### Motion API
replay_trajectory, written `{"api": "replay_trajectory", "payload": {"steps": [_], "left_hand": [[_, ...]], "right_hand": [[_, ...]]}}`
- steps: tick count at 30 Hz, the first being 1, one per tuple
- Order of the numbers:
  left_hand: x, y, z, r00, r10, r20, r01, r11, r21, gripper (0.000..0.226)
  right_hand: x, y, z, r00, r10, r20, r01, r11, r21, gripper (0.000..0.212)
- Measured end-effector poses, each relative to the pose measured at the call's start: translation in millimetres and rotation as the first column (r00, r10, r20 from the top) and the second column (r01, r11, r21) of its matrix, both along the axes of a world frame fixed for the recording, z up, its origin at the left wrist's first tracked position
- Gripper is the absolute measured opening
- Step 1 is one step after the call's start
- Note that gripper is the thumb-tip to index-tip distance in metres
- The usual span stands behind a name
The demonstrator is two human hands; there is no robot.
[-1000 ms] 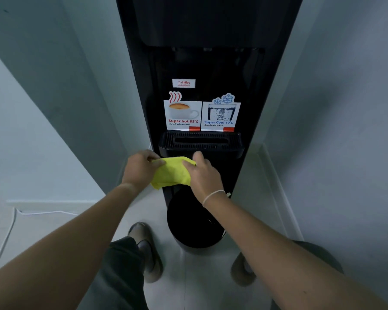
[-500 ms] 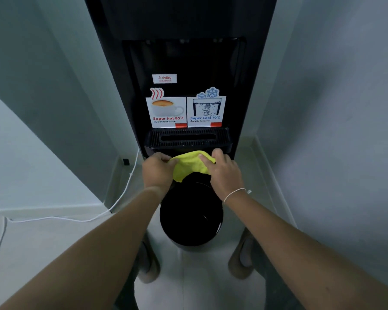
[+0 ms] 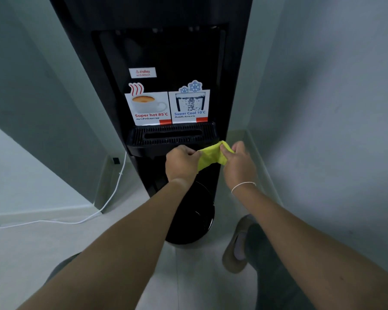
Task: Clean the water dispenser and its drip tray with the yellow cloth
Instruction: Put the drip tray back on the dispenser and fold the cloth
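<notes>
**Inspector:** Holding the yellow cloth (image 3: 211,156) between them, the left hand (image 3: 182,163) and the right hand (image 3: 239,163) each pinch one end with curled fingers. The cloth hangs bunched, just in front of the right front corner of the drip tray (image 3: 170,136). I cannot tell whether it touches the tray's edge.

**Clerk:** Any surface being wiped?

**Inspector:** None that I can confirm. The cloth is gripped in the air, not pressed flat. I judge it is being folded or readied.

**Clerk:** Condition of the water dispenser (image 3: 235,86)?

**Inspector:** Black body, dark recess above the tray, hot and cold stickers (image 3: 167,106) on the back panel. Dirt or wet streaks are too dark to make out, so nothing shows as finished.

**Clerk:** Remaining work?

**Inspector:** By my judgement, nearly all: tray grille, recess, front panels. A white cable (image 3: 108,198) runs along the floor at the left.
</notes>
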State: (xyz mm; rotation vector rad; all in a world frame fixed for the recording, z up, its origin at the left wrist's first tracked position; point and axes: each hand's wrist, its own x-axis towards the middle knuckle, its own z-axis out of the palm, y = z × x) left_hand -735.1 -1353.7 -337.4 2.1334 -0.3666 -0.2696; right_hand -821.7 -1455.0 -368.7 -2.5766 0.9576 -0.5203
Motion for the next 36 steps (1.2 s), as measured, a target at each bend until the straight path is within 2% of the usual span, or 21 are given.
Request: {"api": "replay_trajectory", "payload": {"steps": [1,3,4,8,11,13,17,20,23,26,29,31,33,36], "left_hand": [[4.1,6.7,-0.1,1.0,-0.011,0.022,0.01,1.0,0.024,0.022],[15.0,26.0,0.4,0.999,0.013,0.042,-0.015,0.998,0.054,0.019],[21.2,37.8,1.1,0.998,0.044,0.047,-0.046,0.997,0.058,0.018],[42.3,98.0,12.3,0.993,0.077,0.085,-0.08,0.996,0.039,0.018],[53.9,138.3,31.8,0.993,-0.018,0.12,0.013,0.999,0.042,0.019],[63.0,162.2,45.5,0.988,-0.1,0.114,0.094,0.994,0.058,0.02],[89.3,205.1,66.2,0.987,-0.156,-0.03,0.156,0.988,0.017,0.02],[119.0,230.7,65.4,0.985,-0.082,-0.152,0.07,0.994,-0.081,0.026],[150.2,254.3,56.8,0.974,0.013,-0.226,-0.039,0.993,-0.11,0.026],[181.9,276.8,46.5,0.958,0.1,-0.269,-0.129,0.987,-0.092,0.024],[199.0,294.7,43.7,0.949,0.169,-0.265,-0.188,0.981,-0.048,0.011],[215.6,312.7,47.9,0.939,0.248,-0.238,-0.263,0.964,-0.032,0.02],[224.7,327.3,59.0,0.913,0.321,-0.251,-0.346,0.936,-0.06,0.017],[230.3,350.7,92.8,0.842,0.361,-0.401,-0.463,0.865,-0.194,0.014]], "right_hand": [[1.5,5.1,-6.8,1.0,0.017,-0.016,-0.017,1.0,0.015,0.043],[4.9,21.7,-16.1,1.0,0.022,0.001,-0.022,0.997,0.072,0.025],[7.5,31.0,-17.0,0.999,0.026,0.033,-0.029,0.995,0.094,0.023],[27.9,68.9,6.1,0.971,0.154,0.182,-0.192,0.957,0.215,0.037],[38.7,88.6,47.8,0.95,0.154,0.27,-0.278,0.809,0.517,0.04],[44.5,102.8,70.2,0.933,0.179,0.313,-0.337,0.742,0.58,0.039],[64.5,134.3,107.6,0.886,0.224,0.407,-0.452,0.618,0.644,0.04],[95.6,161.1,120.2,0.861,0.266,0.434,-0.506,0.526,0.683,0.039],[138.9,188.4,121.3,0.851,0.301,0.431,-0.525,0.459,0.717,0.037],[192.1,213.2,118.8,0.834,0.367,0.413,-0.541,0.389,0.746,0.036],[236.0,234.1,117.6,0.814,0.42,0.401,-0.548,0.326,0.77,0.033],[272.9,252.6,120.0,0.799,0.465,0.382,-0.537,0.262,0.802,0.03],[297.9,269.2,126.1,0.796,0.479,0.369,-0.526,0.247,0.814,0.029],[324.1,301.5,143.5,0.812,0.487,0.321,-0.475,0.233,0.849,0.03]]}}
